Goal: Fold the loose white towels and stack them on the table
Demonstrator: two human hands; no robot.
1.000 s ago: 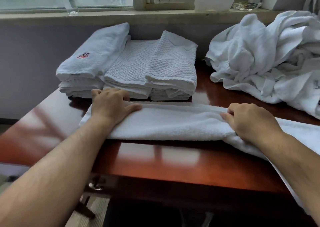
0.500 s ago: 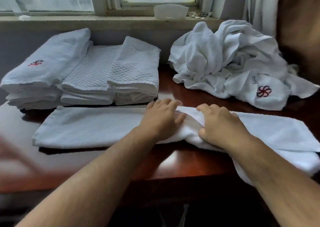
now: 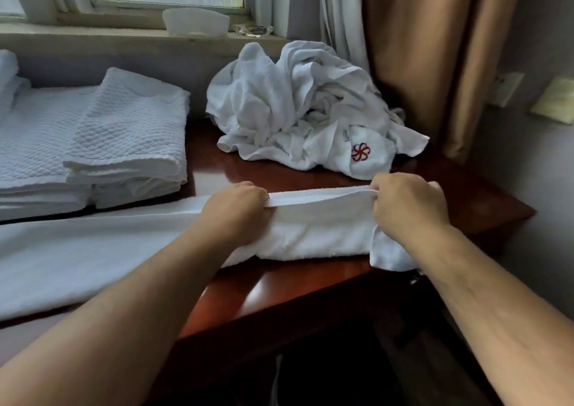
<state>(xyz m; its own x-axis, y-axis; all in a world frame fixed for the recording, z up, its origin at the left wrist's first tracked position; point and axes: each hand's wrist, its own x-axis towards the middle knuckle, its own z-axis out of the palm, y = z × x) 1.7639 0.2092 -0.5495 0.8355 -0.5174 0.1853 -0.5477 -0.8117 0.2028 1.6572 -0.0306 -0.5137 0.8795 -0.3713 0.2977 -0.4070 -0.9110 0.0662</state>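
Our left hand [image 3: 239,211] and right hand [image 3: 407,207] each pinch the far edge of the folded towel [image 3: 320,228] lying between and left of them on the tabletop [image 3: 310,284], and its end drooping below our right wrist could drag the layers askew as we lift.

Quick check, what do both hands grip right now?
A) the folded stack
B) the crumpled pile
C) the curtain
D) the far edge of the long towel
D: the left hand and right hand both pinch the raised far edge of the towel; the pile and stack lie untouched.
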